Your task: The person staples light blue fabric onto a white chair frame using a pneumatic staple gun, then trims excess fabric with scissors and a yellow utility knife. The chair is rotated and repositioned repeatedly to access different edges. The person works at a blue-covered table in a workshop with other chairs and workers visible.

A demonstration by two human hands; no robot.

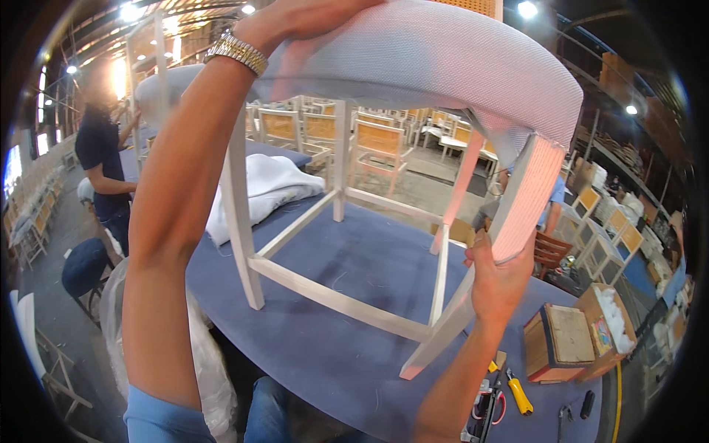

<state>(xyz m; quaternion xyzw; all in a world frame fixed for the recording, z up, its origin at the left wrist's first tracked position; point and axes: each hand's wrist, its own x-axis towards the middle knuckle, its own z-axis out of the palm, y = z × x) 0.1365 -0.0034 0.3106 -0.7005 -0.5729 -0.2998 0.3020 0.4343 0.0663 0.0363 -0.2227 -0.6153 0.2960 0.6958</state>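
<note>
A pale-framed chair (473,59) with a light woven-fabric seat stands legs down on a blue-covered table (317,373), the right hand (501,277) clamped around its near right leg with the thumb on the near side, while the left hand (317,16) lies over the top of the seat, its fingertips cut off by the upper edge, so I cannot tell whether they grip. Beyond the left legs lies a bunched white cloth (266,184); a yellow-handled tool (520,395) and a cardboard box (557,343) sit to the right, and a co-worker in a dark shirt (102,140) stands off to the left.
</note>
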